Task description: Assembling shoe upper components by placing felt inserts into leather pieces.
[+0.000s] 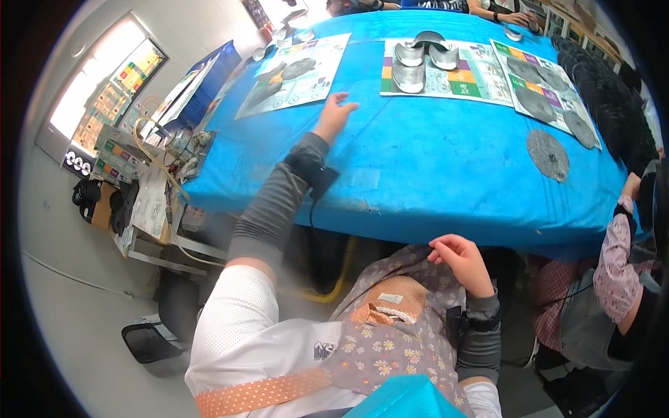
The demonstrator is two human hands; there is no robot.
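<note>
L hand (332, 116) is out over the tabletop w/ a shiny blue cover (432, 167), fingers loose & spread apart, empty. It's nr the bright printed paper sheet on the left (319, 78), w/ flat dark grey pads (300, 67) on top. R hand (465, 265) is up over the grey flowery cloth apron (380, 347), fingers bent in by the thumb; can't tell if it's got anything. The 2 hands are well apart. Shiny curved silver pieces (409, 78) sit on a 2nd bright paper sheet (481, 87), mid-table. A flat round grey disc (548, 155) lies far R.
</note>
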